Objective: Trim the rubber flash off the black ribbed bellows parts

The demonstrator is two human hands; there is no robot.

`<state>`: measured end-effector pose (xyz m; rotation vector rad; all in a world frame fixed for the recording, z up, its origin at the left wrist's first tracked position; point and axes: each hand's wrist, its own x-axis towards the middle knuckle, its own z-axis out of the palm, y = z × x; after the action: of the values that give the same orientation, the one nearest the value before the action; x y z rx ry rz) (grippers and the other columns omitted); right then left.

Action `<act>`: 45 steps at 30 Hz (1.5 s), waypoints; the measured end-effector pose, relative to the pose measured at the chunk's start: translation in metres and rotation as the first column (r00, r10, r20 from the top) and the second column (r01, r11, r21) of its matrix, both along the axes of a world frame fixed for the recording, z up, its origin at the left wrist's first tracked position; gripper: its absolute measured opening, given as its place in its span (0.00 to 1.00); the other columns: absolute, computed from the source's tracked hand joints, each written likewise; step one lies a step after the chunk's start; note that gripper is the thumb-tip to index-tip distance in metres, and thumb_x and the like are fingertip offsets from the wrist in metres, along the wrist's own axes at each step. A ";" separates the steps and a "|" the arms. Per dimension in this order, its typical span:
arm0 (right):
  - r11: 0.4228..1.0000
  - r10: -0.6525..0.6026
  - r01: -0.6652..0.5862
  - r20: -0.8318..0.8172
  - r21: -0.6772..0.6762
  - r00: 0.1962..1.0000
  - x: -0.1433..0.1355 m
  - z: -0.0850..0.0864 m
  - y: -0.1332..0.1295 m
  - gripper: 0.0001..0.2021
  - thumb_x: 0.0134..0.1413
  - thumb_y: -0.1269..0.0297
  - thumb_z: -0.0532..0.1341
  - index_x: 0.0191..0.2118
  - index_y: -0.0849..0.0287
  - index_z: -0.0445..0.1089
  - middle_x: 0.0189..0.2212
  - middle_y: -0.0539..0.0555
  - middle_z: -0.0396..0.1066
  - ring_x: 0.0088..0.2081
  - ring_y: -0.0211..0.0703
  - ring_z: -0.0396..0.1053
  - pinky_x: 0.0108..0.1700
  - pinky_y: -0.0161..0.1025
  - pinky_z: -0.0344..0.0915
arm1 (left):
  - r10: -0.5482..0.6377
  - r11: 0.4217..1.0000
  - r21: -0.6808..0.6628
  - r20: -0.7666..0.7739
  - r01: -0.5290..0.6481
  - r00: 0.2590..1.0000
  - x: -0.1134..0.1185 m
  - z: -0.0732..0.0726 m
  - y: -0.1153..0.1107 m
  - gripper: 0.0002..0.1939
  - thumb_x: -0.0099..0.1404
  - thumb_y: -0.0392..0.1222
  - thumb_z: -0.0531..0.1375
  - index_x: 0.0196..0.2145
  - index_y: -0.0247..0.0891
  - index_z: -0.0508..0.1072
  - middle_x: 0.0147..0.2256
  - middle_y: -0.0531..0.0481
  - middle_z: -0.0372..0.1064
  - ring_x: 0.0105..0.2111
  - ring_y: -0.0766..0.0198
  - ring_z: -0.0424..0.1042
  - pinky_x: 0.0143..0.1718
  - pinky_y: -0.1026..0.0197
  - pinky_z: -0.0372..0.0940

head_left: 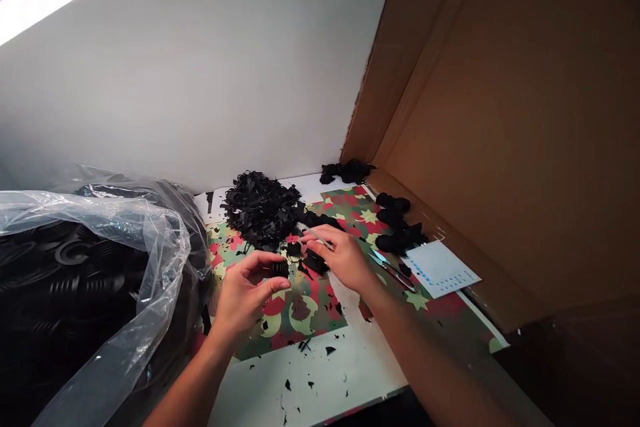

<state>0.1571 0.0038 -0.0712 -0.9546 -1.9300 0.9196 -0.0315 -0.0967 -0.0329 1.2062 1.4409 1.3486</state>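
My left hand (pixel 247 287) pinches a short black ribbed piece (pixel 280 269), like a rubber bellows, between thumb and fingers. Just to its right, my right hand (pixel 343 255) is closed on a thin pale stick-like tool (pixel 316 236), whose exact kind I cannot make out. The tool points up and left, apart from the ribbed piece. Under both hands lies a camouflage-patterned sheet (pixel 315 320) strewn with black scraps. A heap of curled black trimmings (pixel 261 208) sits just beyond my left hand.
At left, a clear plastic bag (pixel 170 260) bulges with black ribbed parts (pixel 75 280). Right of my hands lie a slim dark-red-handled tool (pixel 397 273) and a white card (pixel 443 268) with blue marks. Black bundles (pixel 395 220) line the cardboard wall (pixel 500 133). A pale wall stands behind.
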 end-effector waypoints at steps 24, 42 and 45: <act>0.978 -0.067 0.082 -0.080 0.191 0.994 -0.031 0.010 -0.039 0.13 0.36 0.79 0.49 0.28 0.53 0.53 0.23 0.46 0.58 0.25 0.39 0.58 0.28 0.34 0.53 | 0.209 0.922 0.375 -0.257 -0.102 0.943 0.017 -0.016 -0.002 0.03 0.57 0.39 0.71 0.29 0.42 0.81 0.27 0.52 0.80 0.28 0.61 0.79 0.32 0.61 0.73; 0.986 -0.010 -0.022 -0.188 -0.165 0.982 -0.008 0.010 -0.019 0.17 0.67 0.49 0.55 0.33 0.55 0.70 0.21 0.49 0.70 0.25 0.42 0.68 0.32 0.39 0.64 | 0.170 0.950 0.266 -0.007 -0.162 0.985 0.009 -0.008 0.001 0.02 0.53 0.36 0.69 0.25 0.41 0.82 0.26 0.51 0.74 0.26 0.63 0.72 0.26 0.65 0.68; 0.990 0.051 -0.086 -0.290 -0.111 0.956 -0.011 0.020 -0.031 0.21 0.69 0.48 0.55 0.31 0.56 0.73 0.21 0.49 0.68 0.24 0.40 0.66 0.30 0.38 0.64 | 0.161 0.954 0.261 -0.028 -0.148 0.987 0.009 -0.008 0.001 0.03 0.54 0.35 0.68 0.25 0.42 0.82 0.26 0.52 0.75 0.26 0.64 0.72 0.26 0.65 0.69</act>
<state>0.1458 -0.0274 -0.0513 -0.7775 -1.6841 1.1608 -0.0224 -0.0956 -0.0410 1.3213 1.4512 1.6658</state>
